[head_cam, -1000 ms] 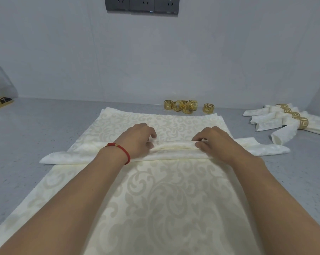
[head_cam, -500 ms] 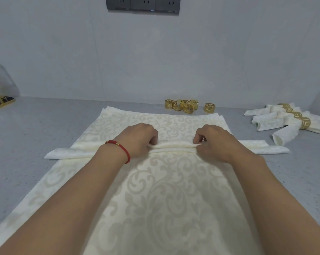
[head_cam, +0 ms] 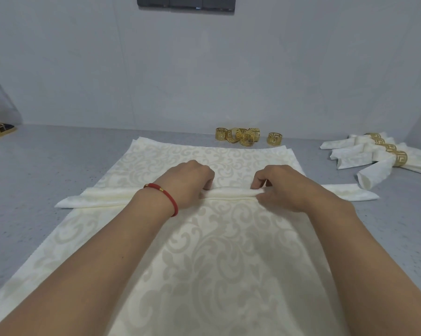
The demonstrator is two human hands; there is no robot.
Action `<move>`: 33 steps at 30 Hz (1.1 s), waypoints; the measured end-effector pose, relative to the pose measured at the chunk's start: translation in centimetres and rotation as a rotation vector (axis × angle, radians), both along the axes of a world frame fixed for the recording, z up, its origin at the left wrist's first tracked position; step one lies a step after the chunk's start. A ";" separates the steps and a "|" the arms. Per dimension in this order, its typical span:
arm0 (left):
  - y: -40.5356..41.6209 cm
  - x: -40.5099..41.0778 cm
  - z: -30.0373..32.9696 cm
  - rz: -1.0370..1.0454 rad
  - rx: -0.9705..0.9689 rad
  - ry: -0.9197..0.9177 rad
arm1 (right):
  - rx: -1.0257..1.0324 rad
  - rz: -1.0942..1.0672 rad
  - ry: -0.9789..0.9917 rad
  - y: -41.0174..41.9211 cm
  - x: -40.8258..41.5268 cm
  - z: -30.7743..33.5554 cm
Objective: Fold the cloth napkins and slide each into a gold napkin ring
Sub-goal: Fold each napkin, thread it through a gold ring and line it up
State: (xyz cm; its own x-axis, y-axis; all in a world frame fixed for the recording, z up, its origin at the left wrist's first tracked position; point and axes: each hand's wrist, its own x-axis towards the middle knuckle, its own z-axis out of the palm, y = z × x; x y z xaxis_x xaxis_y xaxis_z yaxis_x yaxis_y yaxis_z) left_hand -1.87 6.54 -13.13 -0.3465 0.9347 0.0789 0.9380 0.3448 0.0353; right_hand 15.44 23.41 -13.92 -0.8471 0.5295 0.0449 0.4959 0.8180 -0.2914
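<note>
A: How many loose rings do you count?

B: Five gold napkin rings (head_cam: 248, 137) by the wall: four bunched and touching, one just beside them to the right. They are openwork metal bands with a key-fret pattern.

A: And the finished ones?

B: Four ringed napkins (head_cam: 376, 154) lie fanned at the right of the grey speckled counter (head_cam: 35, 170), each a cream roll in its gold band.

A: What is under the hands?

B: A flat stack of napkins (head_cam: 204, 251), cream damask with scrolls (how many layers, I cannot tell). Across it lies the rolled napkin (head_cam: 231, 192), a long narrow strip with pointed ends past both sides.

A: The fingers?

B: Left hand (head_cam: 188, 183), with a red cord bracelet (head_cam: 165, 197), curls its fingers down onto the strip and grips it. Right hand (head_cam: 282, 185) pinches it between thumb and bent fingers.
</note>
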 end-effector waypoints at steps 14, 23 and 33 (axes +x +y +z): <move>-1.2 3.8 -3.8 0.032 -0.083 0.004 | -0.002 0.092 -0.312 -3.5 -2.8 -2.8; -1.4 3.8 -6.2 0.042 -0.030 0.060 | -0.083 -0.469 -0.425 1.9 2.5 -2.0; -1.6 4.3 -4.5 0.144 0.113 -0.191 | 0.198 0.107 -0.133 -4.6 -5.6 -2.3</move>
